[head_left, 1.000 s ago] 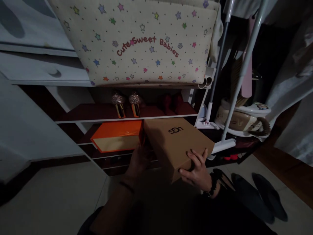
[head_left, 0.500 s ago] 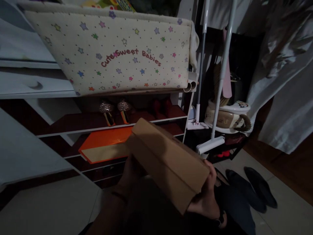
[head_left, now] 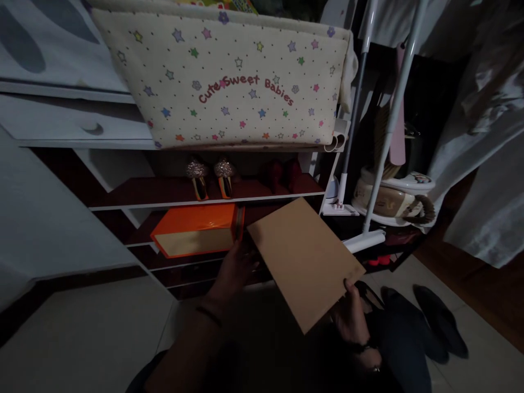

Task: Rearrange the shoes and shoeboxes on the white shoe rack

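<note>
A flat brown cardboard box [head_left: 305,262] is tilted in front of the shoe rack, its broad face towards me. My right hand [head_left: 352,316] grips its lower right edge, thumb on the face and fingers behind. Off the box's left edge is my left hand [head_left: 239,266], its fingers loosely stretched out and dim in shadow. It is close to the right end of an orange box [head_left: 194,226] with a pale side that rests on a rack shelf; whether it touches that box I cannot tell.
Glittery heels [head_left: 224,177] and dark red shoes [head_left: 282,174] stand on the shelf above. A star-patterned fabric bin [head_left: 245,60] sits on top. At right are a white-headed mop [head_left: 364,240], a beige bucket-like container [head_left: 380,199] and dark shoes [head_left: 440,319] on the floor.
The cardboard box has turned, showing its broad face instead of its edge. My left hand has come off it and is beside the orange box. The view has shifted left.
</note>
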### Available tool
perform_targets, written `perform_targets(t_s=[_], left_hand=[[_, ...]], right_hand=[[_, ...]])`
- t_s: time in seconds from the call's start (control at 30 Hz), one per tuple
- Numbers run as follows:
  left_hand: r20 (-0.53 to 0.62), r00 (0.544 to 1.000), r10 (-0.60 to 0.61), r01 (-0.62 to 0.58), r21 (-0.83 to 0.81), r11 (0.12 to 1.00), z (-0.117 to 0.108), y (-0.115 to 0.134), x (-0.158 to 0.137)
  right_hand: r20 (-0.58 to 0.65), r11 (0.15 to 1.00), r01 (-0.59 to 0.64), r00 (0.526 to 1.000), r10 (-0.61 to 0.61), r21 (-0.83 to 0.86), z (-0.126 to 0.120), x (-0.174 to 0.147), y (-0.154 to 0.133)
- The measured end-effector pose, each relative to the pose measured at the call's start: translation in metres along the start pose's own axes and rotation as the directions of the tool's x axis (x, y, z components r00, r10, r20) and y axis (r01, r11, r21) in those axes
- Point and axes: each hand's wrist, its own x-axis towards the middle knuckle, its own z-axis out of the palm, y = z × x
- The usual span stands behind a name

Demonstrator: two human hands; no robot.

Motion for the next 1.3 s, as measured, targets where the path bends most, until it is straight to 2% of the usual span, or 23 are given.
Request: perform_targets(t_s=[0.1,0.3,0.5,0.67,0.8,0.93,1.03,1.17,1.23,1.3], left_hand=[[-0.007,1.000,-0.022,0.022,0.009,1.000,-0.001,-0.001,0.000],[0.002,1.000,-0.019,0.019,-0.003,1.000,-0.002,-0.003,-0.005],[0.024,1.000,0.000,0.001,-0.041,0.999,-0.005,0.000,-0.010],[0.030,1.000,-0.004,0.005,-0.047,0.999,-0.018,0.003,-0.018],[0.084,0.996,-0.014,0.020,-0.071,0.997,-0.027,0.004,-0.023],[0.075,0.997,-0.021,0.025,-0.052,0.998,-0.035,0.002,-0.023],[0.075,0.997,-0.031,0.035,-0.056,0.998,-0.041,-0.001,-0.024],[0.162,0.987,0.013,-0.005,-0.050,0.999,-0.042,-0.004,-0.020],[0.191,0.981,0.036,-0.033,-0.018,0.999,-0.043,-0.004,-0.011],[0.159,0.987,0.016,-0.020,0.024,1.000,-0.045,-0.006,0.003]], right_hand=[[-0.020,0.993,-0.100,0.995,0.101,0.055,0.009,0.000,-0.005],[-0.092,0.995,-0.080,0.993,0.075,-0.051,0.015,-0.005,-0.010],[-0.024,0.993,-0.099,0.995,0.098,-0.056,0.036,0.000,-0.006],[0.080,0.988,-0.145,0.986,0.148,-0.043,0.070,0.030,-0.011],[0.066,0.982,-0.177,0.981,0.181,-0.068,0.099,0.065,-0.018],[0.101,0.965,-0.204,0.970,0.223,-0.167,0.121,0.091,-0.026],[0.145,0.949,-0.192,0.962,0.233,-0.251,0.125,0.101,-0.030],[0.093,0.920,-0.153,0.976,0.199,-0.360,0.122,0.114,-0.027],[0.104,0.911,-0.122,0.979,0.176,-0.393,0.123,0.121,-0.024],[0.128,0.913,-0.099,0.978,0.162,-0.397,0.126,0.126,-0.022]])
